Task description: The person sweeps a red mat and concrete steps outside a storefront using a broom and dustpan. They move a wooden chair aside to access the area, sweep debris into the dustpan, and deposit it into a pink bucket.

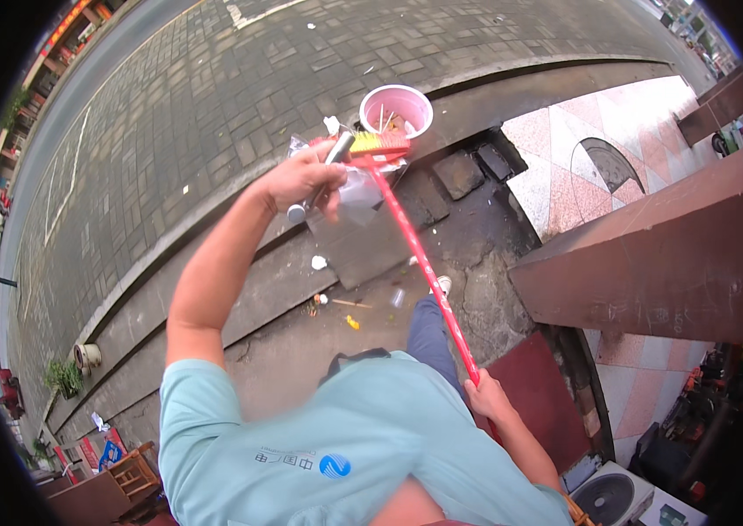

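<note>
Sweeping step, judged midway: left hand (301,180) closed round a grey dustpan handle (323,175), right hand (487,396) closed on the red broom (415,254), bristles by the pink bucket (396,110) at the kerb edge; next move likely needs tipping litter in.

Street kerbside — brick paving (213,114), shopfronts (73,22).

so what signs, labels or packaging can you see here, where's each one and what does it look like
Shop sign: far top left beside the road, a long red strip with yellow marks.
Boards: bottom left by the wooden furniture, small leaning panels, red and blue.
Plastic wrapper: on the kerb below the left hand, crumpled and clear.
No screens in view.
</note>
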`<action>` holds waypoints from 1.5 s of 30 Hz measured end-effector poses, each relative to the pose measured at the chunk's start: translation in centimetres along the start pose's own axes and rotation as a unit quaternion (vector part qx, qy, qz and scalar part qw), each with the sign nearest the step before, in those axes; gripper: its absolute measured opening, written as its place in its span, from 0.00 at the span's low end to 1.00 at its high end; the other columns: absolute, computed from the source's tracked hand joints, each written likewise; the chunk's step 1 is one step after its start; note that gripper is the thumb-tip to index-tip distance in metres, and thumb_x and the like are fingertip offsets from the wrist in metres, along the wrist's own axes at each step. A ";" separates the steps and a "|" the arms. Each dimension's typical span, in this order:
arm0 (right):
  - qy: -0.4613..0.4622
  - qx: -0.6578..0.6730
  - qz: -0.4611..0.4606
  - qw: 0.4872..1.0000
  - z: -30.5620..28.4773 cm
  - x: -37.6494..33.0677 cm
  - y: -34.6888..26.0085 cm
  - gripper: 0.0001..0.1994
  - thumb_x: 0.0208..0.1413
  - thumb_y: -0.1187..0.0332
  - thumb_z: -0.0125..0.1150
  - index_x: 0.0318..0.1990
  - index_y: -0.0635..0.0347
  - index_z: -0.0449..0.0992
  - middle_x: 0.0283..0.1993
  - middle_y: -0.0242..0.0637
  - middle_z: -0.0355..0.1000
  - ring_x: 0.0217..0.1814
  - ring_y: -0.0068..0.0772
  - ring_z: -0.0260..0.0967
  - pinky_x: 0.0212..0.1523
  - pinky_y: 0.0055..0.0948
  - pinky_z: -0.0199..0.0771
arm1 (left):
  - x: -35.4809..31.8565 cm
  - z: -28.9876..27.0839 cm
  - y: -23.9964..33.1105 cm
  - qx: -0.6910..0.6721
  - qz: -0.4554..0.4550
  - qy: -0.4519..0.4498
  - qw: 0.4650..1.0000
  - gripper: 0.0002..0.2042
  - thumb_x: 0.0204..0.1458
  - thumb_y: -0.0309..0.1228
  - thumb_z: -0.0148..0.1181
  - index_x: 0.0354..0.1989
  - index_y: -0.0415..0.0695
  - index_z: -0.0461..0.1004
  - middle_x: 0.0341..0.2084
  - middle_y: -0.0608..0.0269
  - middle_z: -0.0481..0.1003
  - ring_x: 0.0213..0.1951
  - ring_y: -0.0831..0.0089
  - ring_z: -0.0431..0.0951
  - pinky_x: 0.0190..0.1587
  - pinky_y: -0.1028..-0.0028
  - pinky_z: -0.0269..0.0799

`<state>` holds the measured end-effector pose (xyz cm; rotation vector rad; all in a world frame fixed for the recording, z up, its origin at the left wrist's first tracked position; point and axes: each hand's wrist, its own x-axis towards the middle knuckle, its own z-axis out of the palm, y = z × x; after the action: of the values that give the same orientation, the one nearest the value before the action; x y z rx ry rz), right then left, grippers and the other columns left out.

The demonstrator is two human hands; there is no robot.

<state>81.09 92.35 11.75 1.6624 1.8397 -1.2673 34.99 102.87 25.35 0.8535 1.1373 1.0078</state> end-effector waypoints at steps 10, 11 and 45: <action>0.032 0.043 -0.080 0.995 -15.4 16.6 -2.5 0.16 0.49 0.59 0.50 0.37 0.65 0.66 0.34 0.57 0.68 0.41 0.55 0.65 0.41 0.42 0.65 | 22.4 -3.0 14.5 0.345 -0.100 0.121 0.925 0.09 0.53 0.34 0.46 0.31 0.42 0.58 0.08 0.68 0.58 0.05 0.78 0.61 0.04 0.76 0.59; 0.035 0.041 -0.078 0.995 -17.1 17.7 -2.7 0.16 0.49 0.59 0.50 0.37 0.64 0.66 0.34 0.56 0.68 0.41 0.55 0.66 0.40 0.42 0.65 | 24.8 -3.7 15.2 0.377 -0.109 0.113 0.913 0.10 0.53 0.34 0.47 0.30 0.41 0.58 0.08 0.67 0.58 0.05 0.77 0.62 0.05 0.75 0.60; -0.228 0.442 0.034 0.867 -22.6 23.9 -1.9 0.11 0.56 0.59 0.43 0.26 0.52 0.58 0.13 0.24 0.50 0.10 0.16 0.46 0.10 0.20 0.47 | 49.8 -6.4 18.0 0.603 -0.347 -0.017 0.718 0.18 0.53 0.41 0.45 0.20 0.37 0.61 0.08 0.60 0.61 0.09 0.69 0.65 0.12 0.68 0.66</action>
<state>80.08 124.89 6.45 1.5378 0.9262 -2.4359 30.66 156.04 25.11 1.2447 1.8843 -0.5396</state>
